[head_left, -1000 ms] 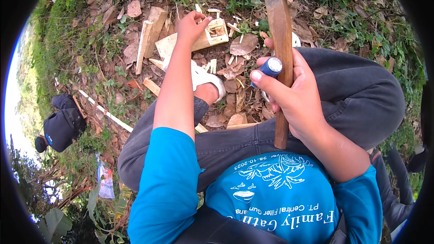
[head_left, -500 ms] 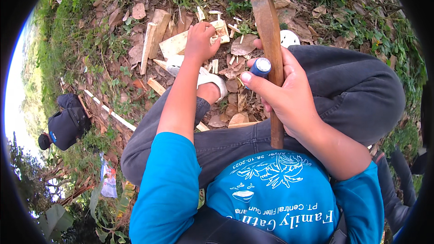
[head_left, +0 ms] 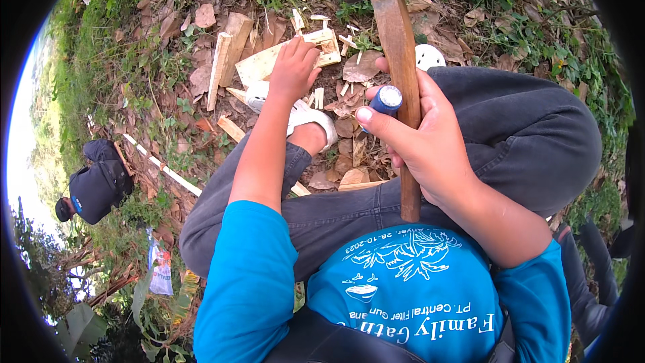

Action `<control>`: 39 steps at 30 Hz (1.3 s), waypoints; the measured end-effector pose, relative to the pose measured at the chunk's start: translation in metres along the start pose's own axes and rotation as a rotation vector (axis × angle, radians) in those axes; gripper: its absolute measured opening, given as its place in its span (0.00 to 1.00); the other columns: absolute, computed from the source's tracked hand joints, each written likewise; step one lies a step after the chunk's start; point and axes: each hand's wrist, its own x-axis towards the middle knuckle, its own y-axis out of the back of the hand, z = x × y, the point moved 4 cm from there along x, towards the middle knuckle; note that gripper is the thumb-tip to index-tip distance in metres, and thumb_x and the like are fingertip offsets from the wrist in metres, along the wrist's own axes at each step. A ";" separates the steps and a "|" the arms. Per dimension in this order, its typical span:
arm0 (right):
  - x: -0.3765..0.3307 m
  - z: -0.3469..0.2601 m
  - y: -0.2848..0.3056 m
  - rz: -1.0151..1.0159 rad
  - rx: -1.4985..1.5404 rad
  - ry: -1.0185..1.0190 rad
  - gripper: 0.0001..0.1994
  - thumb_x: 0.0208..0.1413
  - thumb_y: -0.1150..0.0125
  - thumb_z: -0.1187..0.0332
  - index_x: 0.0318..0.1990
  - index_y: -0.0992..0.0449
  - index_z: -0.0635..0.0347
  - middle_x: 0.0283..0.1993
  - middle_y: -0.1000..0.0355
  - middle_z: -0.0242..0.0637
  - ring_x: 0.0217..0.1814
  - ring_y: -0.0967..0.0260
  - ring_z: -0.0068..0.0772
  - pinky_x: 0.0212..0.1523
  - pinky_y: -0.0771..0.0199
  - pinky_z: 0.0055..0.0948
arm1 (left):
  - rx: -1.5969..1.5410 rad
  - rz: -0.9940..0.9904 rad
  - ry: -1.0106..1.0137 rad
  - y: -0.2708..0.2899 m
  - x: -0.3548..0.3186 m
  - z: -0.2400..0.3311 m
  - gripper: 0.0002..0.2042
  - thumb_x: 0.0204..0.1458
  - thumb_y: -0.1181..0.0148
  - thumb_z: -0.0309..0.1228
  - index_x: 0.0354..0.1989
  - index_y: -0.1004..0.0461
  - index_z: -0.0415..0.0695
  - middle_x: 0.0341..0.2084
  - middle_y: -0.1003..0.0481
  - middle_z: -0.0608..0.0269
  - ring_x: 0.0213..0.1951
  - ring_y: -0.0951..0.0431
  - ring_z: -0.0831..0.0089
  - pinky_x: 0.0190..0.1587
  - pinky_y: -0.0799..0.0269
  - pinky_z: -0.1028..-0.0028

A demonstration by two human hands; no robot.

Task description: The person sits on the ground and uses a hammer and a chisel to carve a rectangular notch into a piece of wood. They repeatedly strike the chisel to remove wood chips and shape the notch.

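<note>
The right hand (head_left: 430,141) is clenched around the brown wooden handle of a claw hammer (head_left: 400,60), which is held upright with its dark metal head at the far end, above the right knee. A small blue-and-white cylindrical object (head_left: 386,99) is pinched between the thumb and forefinger of the same hand, against the handle.

The left hand (head_left: 293,70) is extended forward and pressed palm-down, fingers loosely curled, on a pale flat wooden board (head_left: 259,64) lying on the ground at the far centre. Whether the board is gripped or merely touched cannot be told. The left forearm is stretched straight out from the blue sleeve, over the left knee.

Short pale wood offcuts (head_left: 225,50) are seen just left of the board, and small wood chips (head_left: 346,47) are scattered to its right among dry brown leaves. A white sandal (head_left: 312,117) is seen on the foot near the board. A round white perforated object (head_left: 428,57) lies on the ground just right of the hammer handle.

A black backpack (head_left: 101,185) rests on the grass well apart, at the far left.
</note>
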 end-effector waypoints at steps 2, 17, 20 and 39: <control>0.000 0.001 -0.002 -0.004 0.005 0.011 0.34 0.56 0.26 0.69 0.69 0.36 0.58 0.48 0.27 0.28 0.25 0.36 0.09 0.20 0.37 0.13 | -0.004 0.018 0.020 0.001 -0.001 0.001 0.22 0.47 0.27 0.36 0.49 0.27 0.46 0.53 0.27 0.59 0.67 0.35 0.53 0.68 0.38 0.54; 0.001 0.002 0.000 0.000 -0.027 0.024 0.33 0.57 0.27 0.70 0.68 0.36 0.58 0.45 0.28 0.25 0.24 0.37 0.09 0.20 0.38 0.14 | 0.263 0.073 0.158 0.009 0.013 0.015 0.16 0.48 0.29 0.45 0.40 0.21 0.52 0.55 0.33 0.64 0.64 0.40 0.60 0.68 0.52 0.46; 0.001 0.002 0.001 0.000 -0.045 0.031 0.33 0.57 0.27 0.70 0.68 0.36 0.58 0.45 0.28 0.26 0.24 0.37 0.08 0.20 0.38 0.14 | 0.297 0.050 0.180 0.007 0.018 0.014 0.14 0.49 0.30 0.44 0.40 0.20 0.52 0.55 0.33 0.63 0.65 0.41 0.59 0.69 0.53 0.45; 0.003 0.004 0.004 0.028 0.002 0.009 0.33 0.57 0.27 0.71 0.68 0.37 0.60 0.48 0.28 0.30 0.22 0.37 0.11 0.19 0.38 0.14 | 0.031 -0.296 0.407 -0.002 0.041 -0.007 0.09 0.54 0.31 0.40 0.38 0.12 0.53 0.62 0.27 0.69 0.72 0.43 0.57 0.71 0.58 0.37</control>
